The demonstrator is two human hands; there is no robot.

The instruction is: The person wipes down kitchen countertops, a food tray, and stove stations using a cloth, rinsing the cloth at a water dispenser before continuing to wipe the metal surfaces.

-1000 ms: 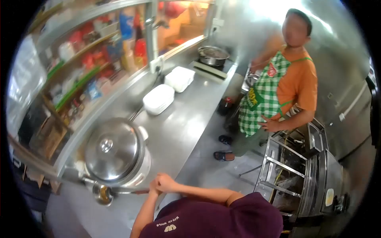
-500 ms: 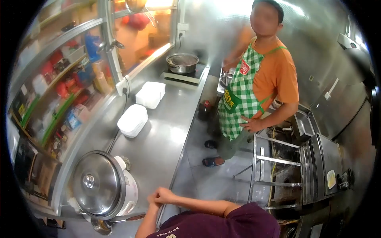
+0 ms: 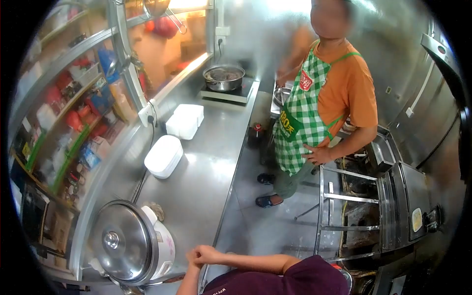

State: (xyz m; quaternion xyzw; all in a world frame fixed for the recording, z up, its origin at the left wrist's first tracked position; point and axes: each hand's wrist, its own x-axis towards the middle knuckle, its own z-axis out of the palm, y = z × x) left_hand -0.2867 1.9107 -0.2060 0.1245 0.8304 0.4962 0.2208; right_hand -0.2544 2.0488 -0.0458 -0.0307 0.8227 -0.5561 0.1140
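Observation:
My right hand (image 3: 207, 254) and my left hand (image 3: 193, 259) are folded together above the front edge of the steel counter (image 3: 204, 179). Both have their fingers closed, the right lying partly over the left, and no object shows in them. Closest to them, on the left, stands a large white rice cooker (image 3: 164, 250) with a shiny metal lid (image 3: 120, 243). Farther along the counter are a stack of white foam boxes (image 3: 163, 156) and a second stack of white containers (image 3: 185, 121).
A metal pot (image 3: 224, 78) sits on a flat cooktop (image 3: 226, 93) at the far end. A co-worker in a green checked apron (image 3: 302, 118) stands in the aisle, a hand (image 3: 317, 155) on the hip. A metal frame (image 3: 349, 199) stands at right; shelves (image 3: 73, 108) line the left.
My view has shifted slightly, so the rice cooker and my hands sit lower in the picture. My hands stay folded together, and the co-worker keeps much the same stance.

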